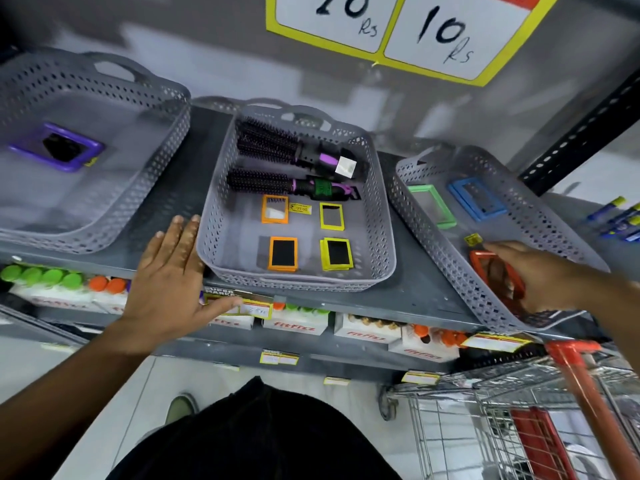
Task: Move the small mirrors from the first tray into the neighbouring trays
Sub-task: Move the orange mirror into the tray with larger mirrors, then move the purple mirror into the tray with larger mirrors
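A purple mirror (57, 147) lies in the left tray (152, 188), the left hand (169, 275) rests flat, fingers spread, beside the middle tray (381, 216) holding four small mirrors (275, 208), and the right hand (540, 282) pinches a red mirror (485, 259) inside the right tray (446, 247).

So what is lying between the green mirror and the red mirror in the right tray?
In the head view, a small yellow price tag lies on the tray floor between the green mirror and the red mirror, which the right hand holds.

head camera looks steeply down, close over the shelf (408, 292).
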{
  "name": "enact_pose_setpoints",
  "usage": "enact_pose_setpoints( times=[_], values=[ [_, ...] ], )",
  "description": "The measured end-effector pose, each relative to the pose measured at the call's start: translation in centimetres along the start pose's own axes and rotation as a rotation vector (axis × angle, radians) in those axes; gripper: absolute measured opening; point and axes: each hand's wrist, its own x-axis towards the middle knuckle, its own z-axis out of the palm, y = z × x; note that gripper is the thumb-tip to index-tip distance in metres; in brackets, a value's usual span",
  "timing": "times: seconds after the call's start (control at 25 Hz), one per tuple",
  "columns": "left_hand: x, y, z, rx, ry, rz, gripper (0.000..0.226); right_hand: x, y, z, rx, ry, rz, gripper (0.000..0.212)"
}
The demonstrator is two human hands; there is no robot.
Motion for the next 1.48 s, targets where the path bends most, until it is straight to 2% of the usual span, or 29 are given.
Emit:
enact_pose_setpoints(
  times=[0.16,0.32,0.52,0.8,1.0,1.08,1.24,1.36,1.48],
  values=[
    [-0.1,0.1,-0.2,-0.004,0.007,0.000,0.117,-0.2,-0.2,-0.3,-0.055,-0.063,-0.002,0.130],
    [-0.1,0.0,-0.2,0.004,-0.006,-0.007,0.117,-0.7,0.5,0.1,0.005,-0.119,-0.004,0.136],
    [-0.1,0.1,-0.1,0.003,0.002,-0.007,0.116,-0.5,0.4,-0.4,-0.068,0.021,-0.040,0.147],
    [0.0,0.1,-0.1,0.020,0.001,-0.018,0.116,-0.3,0.2,0.5,-0.214,0.180,-0.171,0.139],
    [-0.1,0.1,-0.1,0.054,-0.012,-0.008,0.115,-0.6,0.3,0.4,-0.308,0.194,-0.206,0.145],
    [-0.2,0.0,-0.1,0.058,-0.023,-0.002,0.115,-0.9,0.4,-0.8,-0.264,0.187,-0.187,0.147],
    [-0.3,0.0,-0.4,0.030,-0.044,-0.025,0.114,-0.4,-2.1,-6.9,-0.092,0.298,-0.183,0.122],
    [-0.3,-0.1,-0.8,0.012,-0.054,-0.025,0.114,2.3,-6.8,-11.0,0.042,0.528,-0.245,0.087],
    [0.0,-0.7,-1.4,0.014,-0.041,-0.019,0.115,4.7,-13.2,-13.5,0.130,0.688,-0.255,0.076]
  ],
)
